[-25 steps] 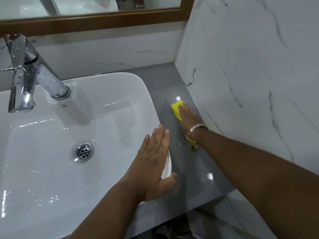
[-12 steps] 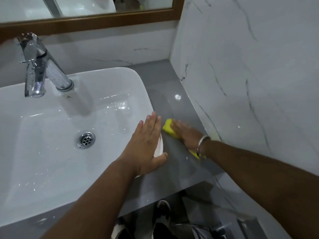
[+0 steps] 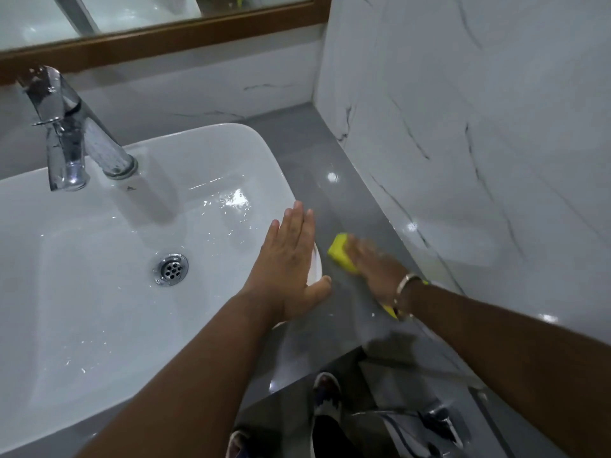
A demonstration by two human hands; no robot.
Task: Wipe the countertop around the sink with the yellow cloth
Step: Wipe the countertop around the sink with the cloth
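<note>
A white rectangular sink [image 3: 99, 325] sits on a glossy grey countertop [image 3: 337, 200]. On the narrow grey strip to the sink's right, my right hand [image 3: 377, 269] presses flat on the yellow cloth [image 3: 340, 251]; the cloth's corner sticks out past my fingertips and most of it is hidden under the palm. A metal bangle [image 3: 405, 285] circles that wrist. My left hand [image 3: 291, 262] lies flat with fingers together on the sink's right rim, holding nothing.
A chrome tap [image 3: 69, 137] stands at the sink's back left, with a drain [image 3: 170, 269] in the basin. White marble wall [image 3: 479, 143] borders the strip closely on the right. A wood-framed mirror [image 3: 165, 38] hangs behind. Shoes [image 3: 327, 398] show below the counter's front edge.
My right hand slid the yellow cloth along the strip from near the back corner toward the front edge. The left hand stayed on the sink rim.
</note>
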